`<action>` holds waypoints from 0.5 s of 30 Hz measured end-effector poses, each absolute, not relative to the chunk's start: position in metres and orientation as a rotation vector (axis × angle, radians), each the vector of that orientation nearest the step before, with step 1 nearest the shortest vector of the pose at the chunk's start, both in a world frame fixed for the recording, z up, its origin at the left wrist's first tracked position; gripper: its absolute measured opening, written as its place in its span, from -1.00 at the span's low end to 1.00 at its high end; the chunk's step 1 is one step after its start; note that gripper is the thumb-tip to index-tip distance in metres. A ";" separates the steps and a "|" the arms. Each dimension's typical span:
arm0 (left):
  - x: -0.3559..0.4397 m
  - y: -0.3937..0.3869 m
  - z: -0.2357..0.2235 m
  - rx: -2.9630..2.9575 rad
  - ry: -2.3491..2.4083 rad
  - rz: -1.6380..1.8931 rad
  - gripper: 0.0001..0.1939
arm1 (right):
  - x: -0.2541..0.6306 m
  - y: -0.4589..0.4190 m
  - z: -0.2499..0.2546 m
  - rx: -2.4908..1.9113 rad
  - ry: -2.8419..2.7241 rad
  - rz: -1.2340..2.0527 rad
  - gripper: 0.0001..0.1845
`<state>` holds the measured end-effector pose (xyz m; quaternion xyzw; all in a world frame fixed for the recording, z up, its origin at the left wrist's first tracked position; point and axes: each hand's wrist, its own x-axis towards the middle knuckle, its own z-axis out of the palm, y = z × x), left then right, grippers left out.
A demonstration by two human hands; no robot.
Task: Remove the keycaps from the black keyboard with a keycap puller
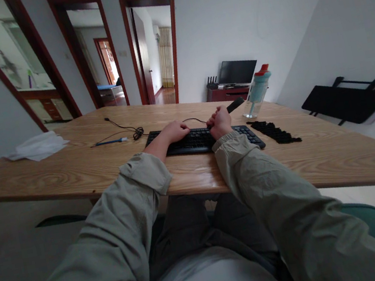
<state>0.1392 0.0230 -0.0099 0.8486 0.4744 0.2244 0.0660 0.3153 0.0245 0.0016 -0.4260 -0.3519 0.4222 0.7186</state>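
A black keyboard (188, 144) lies on the wooden table in front of me. My left hand (174, 132) rests over its left part, fingers bent down at the back edge. My right hand (219, 121) is closed in a fist around a black-handled tool (235, 104), held over the keyboard's right half. The handle sticks out up and to the right; the tool's working end is hidden under the fist. Keys show at the keyboard's right end, while the middle looks dark and bare. Just right of it lies a patch of small black pieces (275, 132), possibly keycaps.
A coiled black cable (138, 133) and a thin blue-handled tool (111, 141) lie to the left, with crumpled white tissue (39, 146) farther left. Behind the black pieces stands a clear bottle with an orange lid (257, 92). The wooden table (193, 173) ends close to my body.
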 end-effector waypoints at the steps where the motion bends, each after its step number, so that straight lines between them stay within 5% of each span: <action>1: 0.139 0.023 -0.010 2.564 1.423 0.672 -0.67 | 0.318 0.022 0.006 -0.918 -0.739 0.962 -0.68; 8: 0.136 0.020 -0.006 2.547 1.422 0.644 -0.66 | 0.340 0.006 0.022 -0.778 -0.629 1.063 -0.68; 15: 0.118 0.026 0.000 2.519 1.468 0.726 -0.66 | 0.417 -0.013 0.028 -0.936 -0.901 0.728 -0.62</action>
